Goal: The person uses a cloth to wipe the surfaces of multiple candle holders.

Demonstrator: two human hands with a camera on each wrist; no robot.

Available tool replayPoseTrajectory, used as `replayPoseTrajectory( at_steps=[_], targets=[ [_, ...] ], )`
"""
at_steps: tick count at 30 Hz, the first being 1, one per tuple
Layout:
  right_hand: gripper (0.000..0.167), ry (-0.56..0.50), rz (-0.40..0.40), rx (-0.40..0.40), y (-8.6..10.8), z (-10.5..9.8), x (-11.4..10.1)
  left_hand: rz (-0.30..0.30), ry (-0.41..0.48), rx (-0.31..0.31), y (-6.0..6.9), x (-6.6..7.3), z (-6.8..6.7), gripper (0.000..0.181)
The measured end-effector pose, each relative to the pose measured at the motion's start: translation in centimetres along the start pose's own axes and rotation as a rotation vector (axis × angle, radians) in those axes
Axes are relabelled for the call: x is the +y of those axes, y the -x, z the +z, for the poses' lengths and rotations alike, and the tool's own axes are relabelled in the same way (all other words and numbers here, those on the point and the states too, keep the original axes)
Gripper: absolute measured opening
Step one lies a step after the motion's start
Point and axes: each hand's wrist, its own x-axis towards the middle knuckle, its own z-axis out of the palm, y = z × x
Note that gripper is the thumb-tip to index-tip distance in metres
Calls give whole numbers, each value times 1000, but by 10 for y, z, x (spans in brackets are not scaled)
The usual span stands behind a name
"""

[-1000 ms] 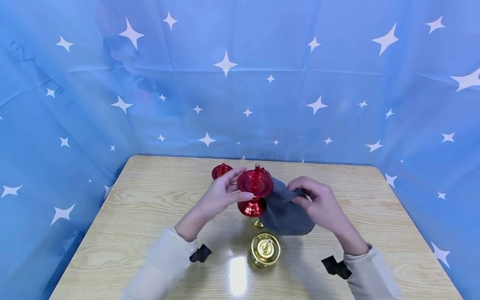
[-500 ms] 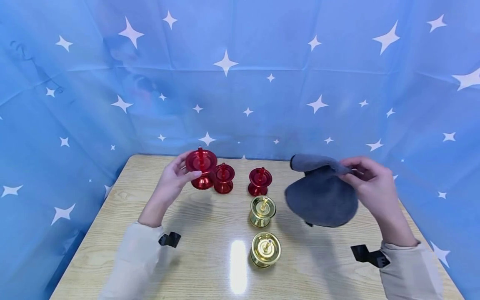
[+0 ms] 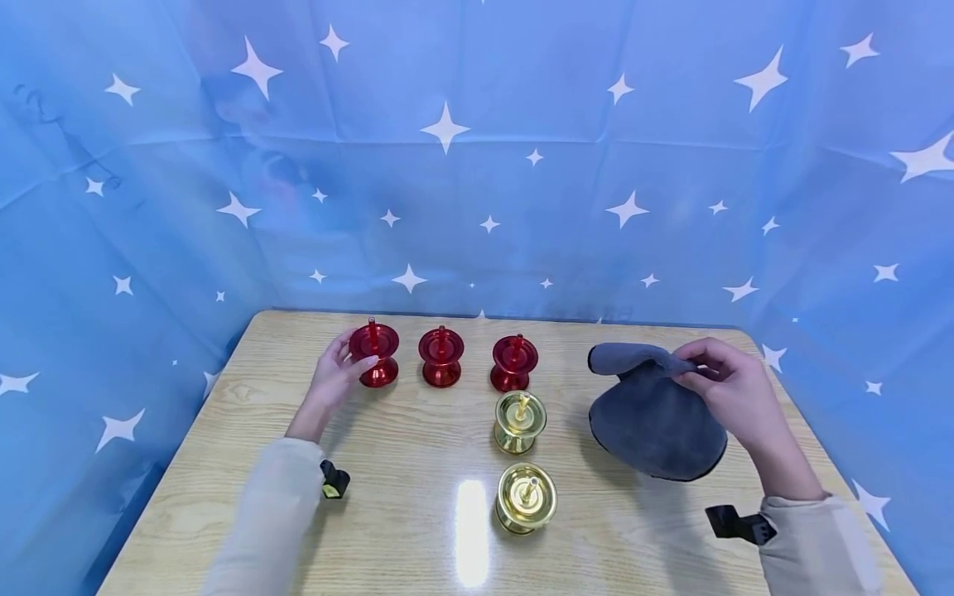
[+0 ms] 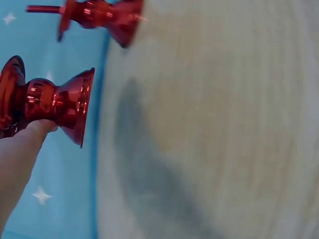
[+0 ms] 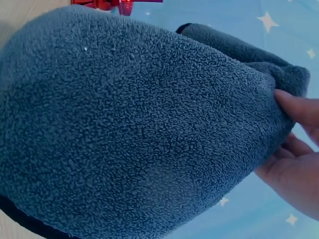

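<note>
At the back left, my left hand [image 3: 330, 385] grips a red metal candle holder [image 3: 380, 370] with a central spike, thumb on its near side and the other fingers partly hidden behind it. It is upright; whether its base touches the table I cannot tell. In the left wrist view the thumb presses the holder's waist [image 4: 60, 102]. On the right, my right hand [image 3: 734, 393] pinches a grey plush cloth [image 3: 659, 426] by a gathered part, thumb against fingers. The cloth [image 5: 134, 124] hangs in a rounded fold with dark edging and fills most of the right wrist view.
Two more red candle holders, a middle one [image 3: 441, 356] and a right one [image 3: 514, 362], stand in line along the back. Two gold candle holders, one behind [image 3: 520, 422] and one nearer [image 3: 525, 498], stand below the right red one. A blue starred curtain [image 3: 477, 165] surrounds the wooden table [image 3: 417, 497].
My left hand has carried the red candle holder from the middle to the left end of the row and lowered it. My right hand has drawn the cloth away to the right.
</note>
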Motion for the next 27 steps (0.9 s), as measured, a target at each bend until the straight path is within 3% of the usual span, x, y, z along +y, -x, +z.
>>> replayPoseTrajectory(
  at_steps=[10, 19, 27],
  targets=[
    [16, 39, -7, -20, -1, 1, 4, 43, -2, 20, -7, -21, -3, 68],
    [15, 37, 14, -37, 0, 1, 9, -8, 41, 19, -10, -28, -6, 73],
    [13, 82, 22, -21, -6, -10, 15, -41, -53, -1, -11, -27, -9, 76]
  ],
)
